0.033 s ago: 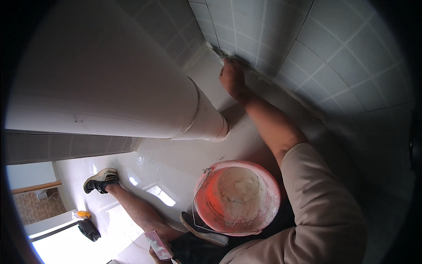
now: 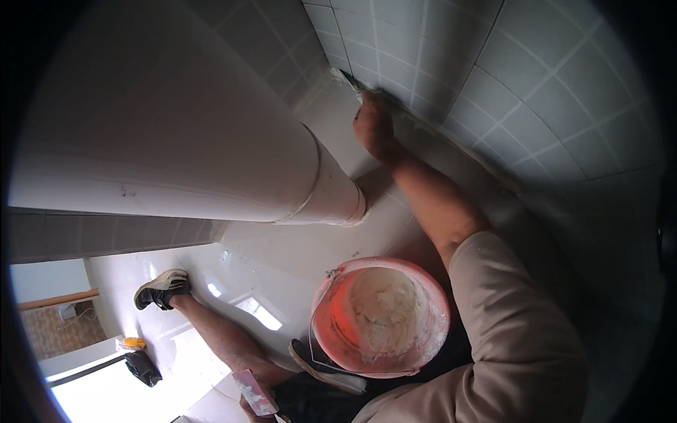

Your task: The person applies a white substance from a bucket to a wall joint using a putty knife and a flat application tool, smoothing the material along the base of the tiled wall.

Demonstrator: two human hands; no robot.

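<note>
At the far corner, my right hand (image 2: 374, 125) is closed on a small putty knife, its thin blade (image 2: 350, 80) against the joint where the tiled wall meets the floor. Fingers hide the handle. My left hand (image 2: 252, 411), mostly cut off by the lower edge, grips a flat pink trowel-like board (image 2: 255, 392) smeared with white paste, beside my knee. A pink bucket (image 2: 323, 331) with a wire handle stands between my arms, tilted in view. Off-white paste (image 2: 384, 307) lies inside it.
A thick white pipe (image 2: 211, 155) rises from the floor at left, close to the corner. Grey tiled wall (image 2: 522, 106) runs along the right. My outstretched leg and shoe (image 2: 162, 289) lie at left. A black bag (image 2: 143, 369) and a yellow item (image 2: 132, 343) sit near the bright doorway.
The putty knife's blade has turned slightly and looks darker against the corner. My right hand has shifted very little; my left hand and the bucket stay put.
</note>
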